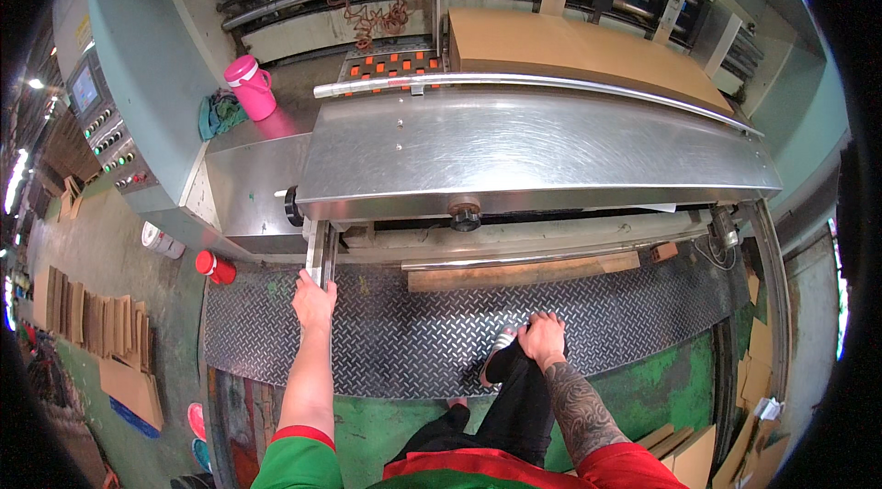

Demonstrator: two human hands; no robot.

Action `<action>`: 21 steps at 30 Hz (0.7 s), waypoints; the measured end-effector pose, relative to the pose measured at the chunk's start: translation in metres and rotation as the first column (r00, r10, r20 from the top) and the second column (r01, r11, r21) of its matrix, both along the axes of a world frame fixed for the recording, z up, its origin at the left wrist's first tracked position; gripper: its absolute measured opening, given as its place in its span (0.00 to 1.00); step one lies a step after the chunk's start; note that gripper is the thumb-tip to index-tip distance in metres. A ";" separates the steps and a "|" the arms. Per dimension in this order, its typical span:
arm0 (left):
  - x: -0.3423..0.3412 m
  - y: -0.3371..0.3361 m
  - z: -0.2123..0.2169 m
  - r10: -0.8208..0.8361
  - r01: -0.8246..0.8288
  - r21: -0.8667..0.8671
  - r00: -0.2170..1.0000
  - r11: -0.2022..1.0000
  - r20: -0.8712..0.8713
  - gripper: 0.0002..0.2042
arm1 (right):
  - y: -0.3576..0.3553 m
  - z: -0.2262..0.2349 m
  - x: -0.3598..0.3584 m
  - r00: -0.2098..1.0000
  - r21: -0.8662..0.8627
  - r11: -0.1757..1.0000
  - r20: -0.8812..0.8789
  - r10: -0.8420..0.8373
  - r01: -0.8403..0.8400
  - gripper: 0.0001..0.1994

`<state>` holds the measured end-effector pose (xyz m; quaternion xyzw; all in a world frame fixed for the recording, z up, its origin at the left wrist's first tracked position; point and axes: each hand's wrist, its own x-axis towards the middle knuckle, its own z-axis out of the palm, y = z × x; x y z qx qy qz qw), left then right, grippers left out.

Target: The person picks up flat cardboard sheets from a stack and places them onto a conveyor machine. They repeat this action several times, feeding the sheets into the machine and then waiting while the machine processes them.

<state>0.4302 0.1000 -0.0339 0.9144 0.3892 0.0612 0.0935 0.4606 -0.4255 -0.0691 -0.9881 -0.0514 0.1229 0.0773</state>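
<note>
The person's left hand (314,303) is on the end of a flat, silver metal bar (321,253). The fingers look clamped on it, with the thumb on the right side, but I can't see under the hand. The bar sticks out toward the person from under the left end of a big, shiny, box-shaped steel cover (542,145). The right hand (544,335) holds nothing. It rests on the knee of the black cloth trousers (519,383), with its fingers bent and a little loose.

So the grip seems done, and the bar pokes out already. How much pushing or pulling is left, I can't tell. Behind the cover, a flat pile of brown cardboard (579,44) sits in the machine.

Now the edges. A round black wheel (293,206) sits just left of the bar's top, so knuckles could bump there. 1 black knob (466,217) sticks out from the cover's front. A long brown wooden board (524,272) lies to the right. Between the 2 arms, over the bumpy dark metal floor plate (386,342), there looks to be good room to move.
</note>
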 end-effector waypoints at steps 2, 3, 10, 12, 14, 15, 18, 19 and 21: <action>0.000 0.000 0.000 0.003 -0.003 -0.017 1.000 1.000 -0.007 0.32 | 0.000 0.000 0.000 1.000 0.000 1.000 0.001 -0.002 0.002 0.23; 0.000 0.001 0.001 -0.002 0.001 -0.031 1.000 1.000 -0.010 0.33 | -0.001 0.000 -0.001 1.000 0.003 1.000 0.000 -0.004 0.004 0.23; 0.001 0.000 0.001 0.001 -0.001 -0.022 1.000 1.000 -0.018 0.34 | -0.004 -0.003 -0.005 1.000 0.012 1.000 0.012 -0.023 0.023 0.23; 0.001 0.000 0.001 0.000 0.000 -0.015 1.000 1.000 -0.004 0.34 | -0.004 -0.004 -0.005 0.999 0.021 1.000 0.027 -0.019 0.018 0.23; 0.000 0.000 0.000 -0.004 0.004 -0.013 1.000 1.000 0.001 0.34 | -0.005 -0.003 -0.006 1.000 0.022 1.000 0.018 -0.021 0.020 0.23; 0.000 0.001 0.000 -0.010 0.010 -0.016 1.000 1.000 0.002 0.34 | -0.004 -0.003 -0.006 1.000 0.024 0.999 0.007 -0.023 0.023 0.24; -0.001 0.002 -0.001 -0.022 0.022 -0.008 1.000 1.000 0.012 0.34 | -0.002 -0.002 -0.006 1.000 0.011 1.000 0.002 -0.026 0.026 0.24; -0.001 0.003 -0.002 -0.021 0.021 -0.004 1.000 1.000 0.005 0.34 | -0.002 -0.002 -0.006 1.000 -0.010 1.000 -0.004 -0.024 0.024 0.24; -0.001 0.003 -0.004 -0.031 0.031 0.006 0.999 0.999 0.025 0.34 | -0.001 -0.002 -0.006 1.000 0.006 1.000 0.012 -0.027 0.027 0.24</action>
